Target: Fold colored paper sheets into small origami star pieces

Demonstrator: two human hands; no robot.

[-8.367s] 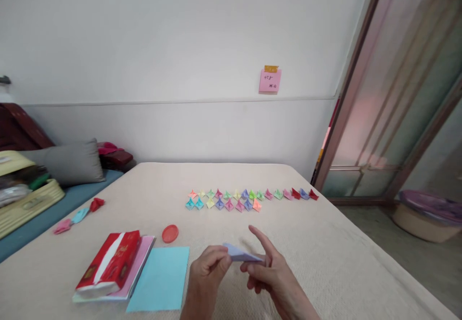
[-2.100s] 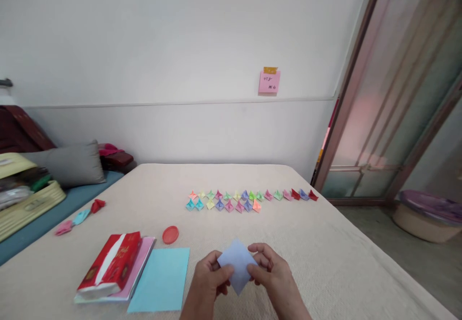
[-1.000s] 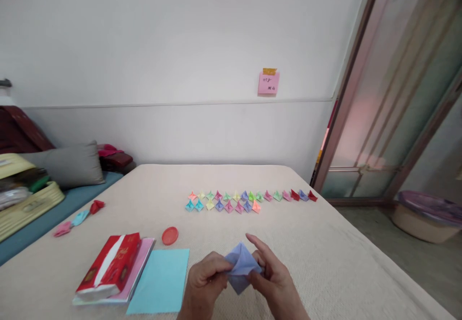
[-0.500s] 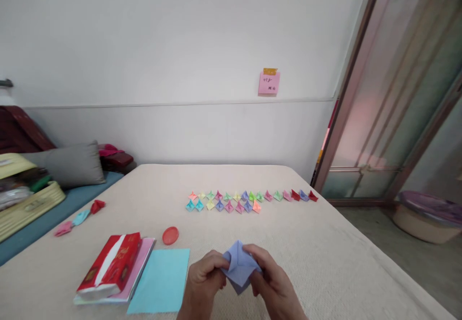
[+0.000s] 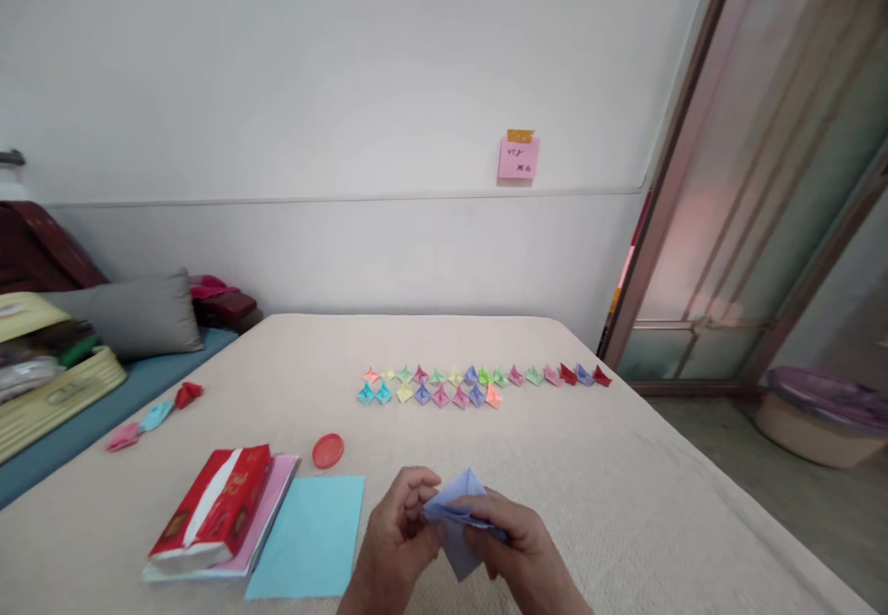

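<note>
A small lavender paper piece (image 5: 459,515), partly folded, sits between my two hands just above the table's near edge. My left hand (image 5: 397,541) pinches its left corner with curled fingers. My right hand (image 5: 517,550) grips its right side, fingers closed over a flap. Farther back on the beige tablecloth (image 5: 624,485) lie two rows of several small folded paper shapes (image 5: 478,384) in many colours.
A light blue paper sheet (image 5: 309,536) lies left of my hands, next to a red tissue pack (image 5: 212,504) on pink sheets. A red round lid (image 5: 327,449) lies behind them. Folded pieces (image 5: 153,412) sit at the left table edge. A pink note (image 5: 517,156) hangs on the wall.
The flat lavender square has been opened and pressed into a puffed, pointed shape. Both hands have closed tighter on it and my right fingers now fold over its right flap.
</note>
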